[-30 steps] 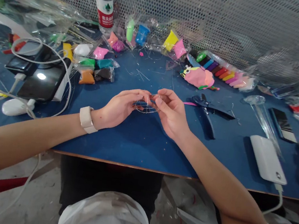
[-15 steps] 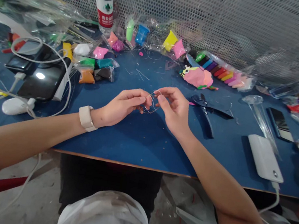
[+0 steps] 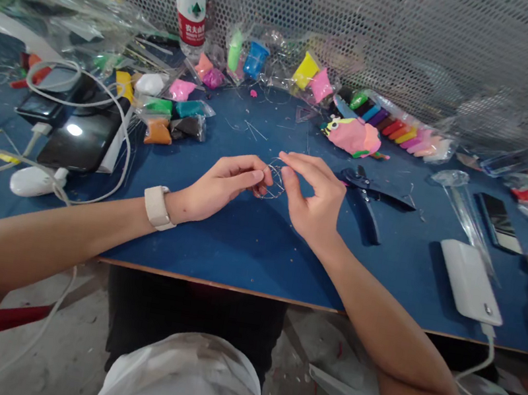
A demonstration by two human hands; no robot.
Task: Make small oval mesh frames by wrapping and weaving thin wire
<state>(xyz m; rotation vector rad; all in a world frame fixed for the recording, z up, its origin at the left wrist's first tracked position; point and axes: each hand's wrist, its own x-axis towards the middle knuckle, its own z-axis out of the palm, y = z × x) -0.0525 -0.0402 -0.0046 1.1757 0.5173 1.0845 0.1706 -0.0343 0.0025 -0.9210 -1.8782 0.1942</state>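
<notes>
A small round frame of thin bent wire (image 3: 273,184) is held up over the blue table, between my two hands. My left hand (image 3: 228,185) pinches its left side between thumb and curled fingers. At its upper right edge, the thumb and index fingertips of my right hand (image 3: 316,199) close on the wire; the other fingers lie behind the index finger. Black-handled pliers (image 3: 367,197) rest on the table just right of my right hand. Beyond them lies a pink clay figure (image 3: 354,136) with googly eyes and a patterned head.
Bagged coloured clay (image 3: 159,131) and a water bottle (image 3: 192,12) stand back left, near a black phone (image 3: 83,139) and white cables. A row of clay sticks (image 3: 400,129) lies back right. A white power bank (image 3: 471,282) sits right. Wire scraps (image 3: 256,131) lie behind my hands.
My right hand has shifted slightly right and its fingers have straightened, so more of the wire frame shows between the hands. My left hand keeps its pinch. The whole view has shifted slightly.
</notes>
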